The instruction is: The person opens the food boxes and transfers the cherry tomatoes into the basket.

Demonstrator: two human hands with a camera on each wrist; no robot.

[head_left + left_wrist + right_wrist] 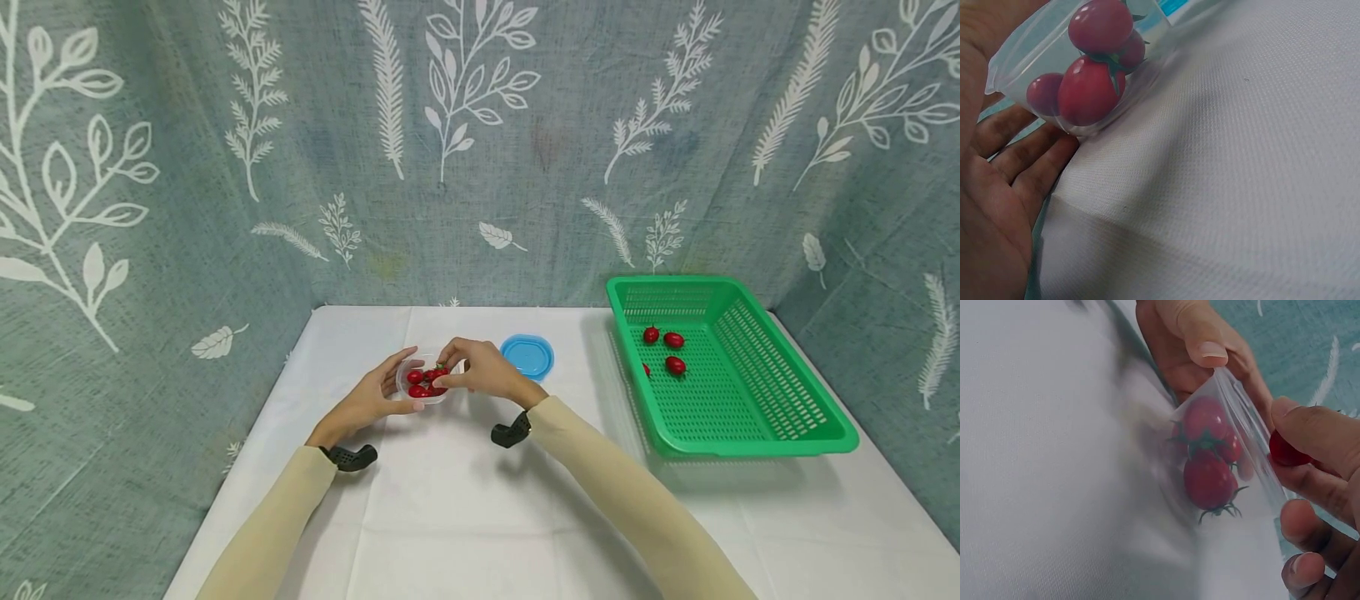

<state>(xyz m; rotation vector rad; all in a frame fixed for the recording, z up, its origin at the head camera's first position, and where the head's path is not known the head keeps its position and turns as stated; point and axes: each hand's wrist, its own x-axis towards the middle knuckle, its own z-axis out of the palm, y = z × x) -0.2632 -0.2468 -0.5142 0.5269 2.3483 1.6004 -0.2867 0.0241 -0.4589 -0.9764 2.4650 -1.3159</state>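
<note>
My left hand (pixel 365 400) grips a clear plastic container (pixel 1022 72) on the white table, thumb at the near rim and fingers round its far side. Inside lie several red cherry tomatoes (pixel 1091 90) with green stems, seen through the wall. Over the container's right side, my right hand (pixel 487 368) pinches another cherry tomato (pixel 1286 450) between thumb and fingers. In the right wrist view that tomato is just beside the container's rim, partly hidden by the thumb. The two hands are close together, on opposite sides of the container.
A blue lid (pixel 528 357) lies flat behind my right wrist. To the right stands a green perforated basket (pixel 757 417) with several cherry tomatoes (pixel 675 366) at its left side. Grey-green leaf-patterned cloth (pixel 480 250) hangs behind the table and at both sides.
</note>
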